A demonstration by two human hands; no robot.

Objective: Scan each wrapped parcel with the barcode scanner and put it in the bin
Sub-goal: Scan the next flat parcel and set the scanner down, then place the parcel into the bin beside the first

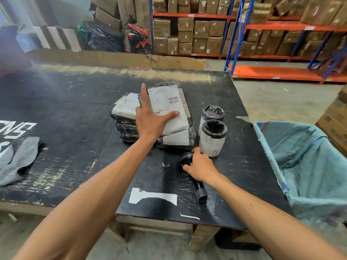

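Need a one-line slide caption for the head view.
Left hand flat on top parcel, right hand on barcode scanner, bin alongside.

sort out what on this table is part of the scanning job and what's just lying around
Job: flat wrapped parcels under the left hand; two cylindrical parcels; barcode scanner under the right hand; bin.
Lying about: grey cloth; white tape scrap.

Table [216, 184]: black-coated board, matt, badly scuffed, pale scratches and torn white label remnants; raw wood at the edge. Flat parcels [169, 109]: glossy black plastic wrap, crinkled, with matt white paper labels. Two cylindrical parcels [213, 136]: same shiny black film, paper sleeves. Scanner [200, 190]: smooth black plastic, slight sheen. Bin [308, 166]: teal woven sack, coarse, dull. Grey cloth [18, 162]: felt-like, matt.
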